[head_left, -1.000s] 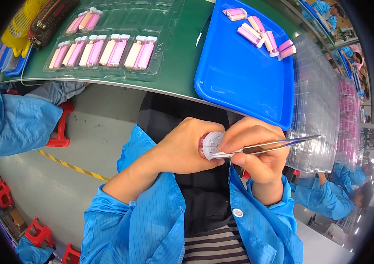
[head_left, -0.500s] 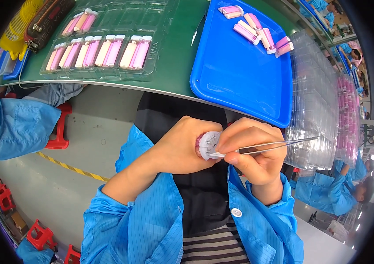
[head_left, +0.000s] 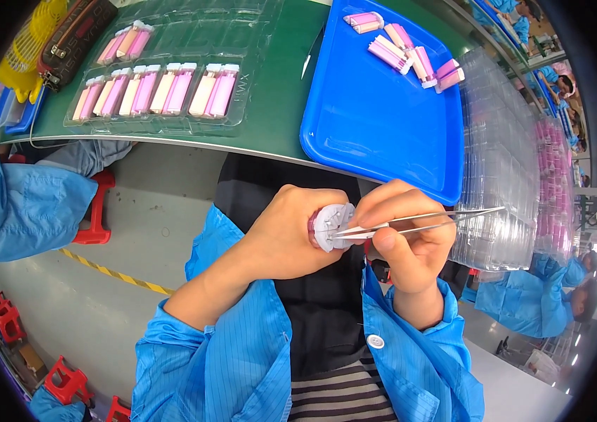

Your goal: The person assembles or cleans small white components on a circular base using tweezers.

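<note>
Over my lap, my left hand [head_left: 277, 235] is wrapped round a pink cylindrical piece whose round white end cap [head_left: 325, 224] faces right. Thin wire-like strands seem to stand on that cap. Between the thumb and fingers of my right hand [head_left: 414, 246] is a pair of metal tweezers [head_left: 358, 233], points at the cap's face. The two prongs look slightly apart; whether anything fine sits between them is too small to tell. Most of the pink piece is hidden by my left fist.
A blue tray [head_left: 375, 133] holds several pink-and-cream pieces. Left of it, a clear blister tray [head_left: 235, 126] carries more in rows on the green table [head_left: 277, 91]. Stacked clear trays [head_left: 491, 169] stand at right. A person's blue sleeve [head_left: 24, 204] and red stool [head_left: 94, 218] are at left.
The tweezers' points have moved up toward the middle of the white cap, and both prongs now show apart. My left hand still grips the piece, which has shifted slightly left.
</note>
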